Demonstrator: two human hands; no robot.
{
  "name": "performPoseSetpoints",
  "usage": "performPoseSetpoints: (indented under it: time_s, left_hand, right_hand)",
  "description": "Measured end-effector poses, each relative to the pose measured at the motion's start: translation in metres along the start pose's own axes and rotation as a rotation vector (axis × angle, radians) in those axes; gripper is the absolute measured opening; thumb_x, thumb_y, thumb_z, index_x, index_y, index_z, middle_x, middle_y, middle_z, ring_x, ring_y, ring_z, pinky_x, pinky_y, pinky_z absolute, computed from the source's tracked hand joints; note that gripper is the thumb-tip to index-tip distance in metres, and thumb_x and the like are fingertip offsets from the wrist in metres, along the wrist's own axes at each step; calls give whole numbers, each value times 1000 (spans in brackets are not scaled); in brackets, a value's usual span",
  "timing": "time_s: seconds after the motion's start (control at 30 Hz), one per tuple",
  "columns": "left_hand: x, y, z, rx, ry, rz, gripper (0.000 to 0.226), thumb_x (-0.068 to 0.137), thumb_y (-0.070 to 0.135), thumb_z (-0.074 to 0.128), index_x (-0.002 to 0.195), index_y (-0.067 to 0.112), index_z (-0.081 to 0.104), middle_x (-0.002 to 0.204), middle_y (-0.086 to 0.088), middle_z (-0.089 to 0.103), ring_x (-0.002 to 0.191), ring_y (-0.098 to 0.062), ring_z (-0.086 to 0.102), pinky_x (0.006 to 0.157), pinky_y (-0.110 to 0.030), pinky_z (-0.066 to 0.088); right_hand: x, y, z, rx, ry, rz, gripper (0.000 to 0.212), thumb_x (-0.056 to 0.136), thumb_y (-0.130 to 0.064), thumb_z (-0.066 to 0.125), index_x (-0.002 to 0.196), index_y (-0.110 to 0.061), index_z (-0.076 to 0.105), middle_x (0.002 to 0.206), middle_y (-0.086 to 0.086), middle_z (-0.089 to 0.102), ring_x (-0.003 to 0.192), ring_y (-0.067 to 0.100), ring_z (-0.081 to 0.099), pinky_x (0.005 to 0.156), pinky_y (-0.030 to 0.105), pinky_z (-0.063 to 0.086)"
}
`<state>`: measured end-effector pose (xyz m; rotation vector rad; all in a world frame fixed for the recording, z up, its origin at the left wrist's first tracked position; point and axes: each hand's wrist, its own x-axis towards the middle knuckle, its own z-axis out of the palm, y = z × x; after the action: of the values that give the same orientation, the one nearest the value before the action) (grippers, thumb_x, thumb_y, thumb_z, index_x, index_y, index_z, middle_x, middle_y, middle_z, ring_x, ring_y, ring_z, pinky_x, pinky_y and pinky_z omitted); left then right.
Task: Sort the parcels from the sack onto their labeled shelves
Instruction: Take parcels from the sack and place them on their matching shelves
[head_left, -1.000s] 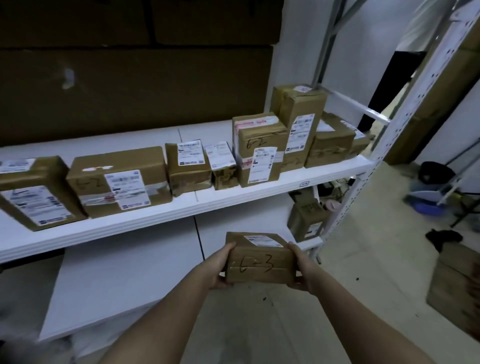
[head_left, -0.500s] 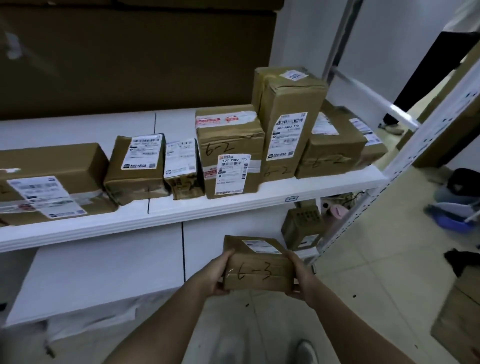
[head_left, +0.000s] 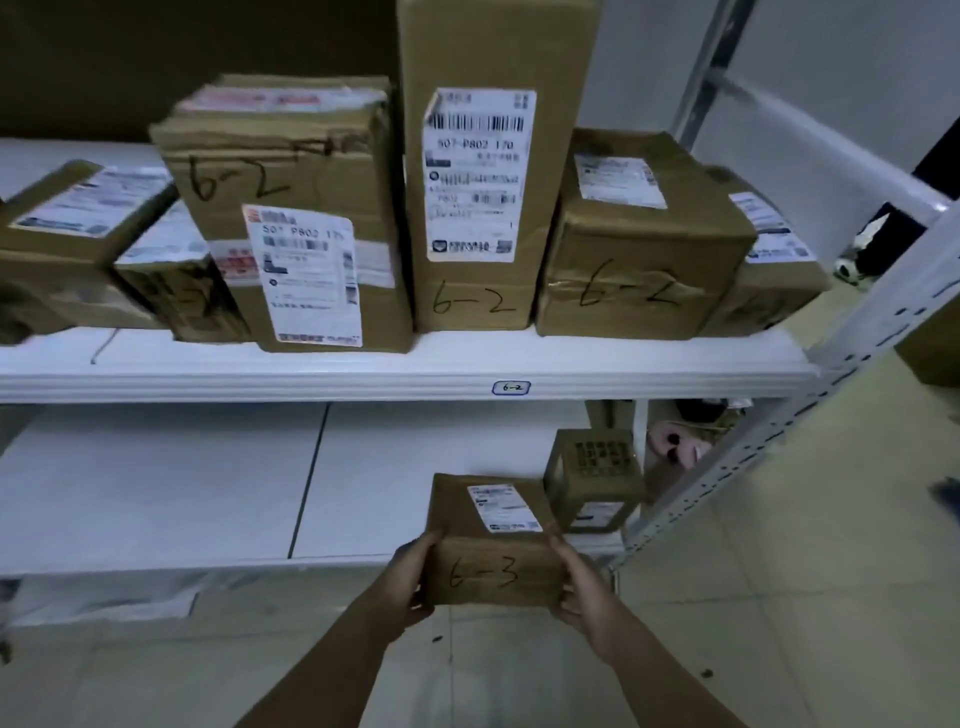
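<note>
A flat brown parcel (head_left: 491, 569) marked "6-3" with a white label on top is held level between my two hands. My left hand (head_left: 410, 582) grips its left end and my right hand (head_left: 579, 590) grips its right end. Its far half lies over the front of the lower white shelf (head_left: 156, 493), near the shelf's right end. The upper shelf (head_left: 363, 371) carries a small tag reading "6-2" (head_left: 510, 387) and several brown parcels marked "6-2", among them a tall one (head_left: 483, 171).
A small brown box (head_left: 595, 480) stands on the lower shelf just right of the held parcel. A perforated white upright (head_left: 779, 431) slants along the rack's right side. Pale floor tiles (head_left: 779, 597) spread to the right. White sacking (head_left: 104, 597) lies under the lower shelf.
The view has moved closer to the rack and lower. Both hands have carried the "6-3" parcel forward, from in front of the lower shelf to over its front edge.
</note>
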<state>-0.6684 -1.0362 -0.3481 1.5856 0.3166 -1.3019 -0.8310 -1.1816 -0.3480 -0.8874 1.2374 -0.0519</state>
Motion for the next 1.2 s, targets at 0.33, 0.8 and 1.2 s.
performPoseSetpoints:
  time_s: [0.33,0.8,1.2]
  left_hand:
    - [170,-76,23,-92,39,236,45,92,39,57,125,12,42,114,-7,53,104,-22,55,84,-31,45]
    - [305,-125,33,-76,3,428,53,94,43,53,138,16,44,135,-7,53,122,-22,50,98,-32,38]
    - [329,-108,53,26,49,414,53,89,43,50,136,19,45,132,-5,51,116,-24,49,96,-40,44]
  right_hand:
    - [168,75,-16,132,44,-188,34,94,-36,58,121,-18,49,118,7,54,115,26,51,102,40,40]
    - [291,135,-16,250,220,-477,30,89,-36,65,108,-13,58,109,3,63,102,18,57,104,39,43]
    - [311,128,-13,359,249,-351,29,101,-26,41,127,-14,48,124,8,53,121,27,50,104,45,43]
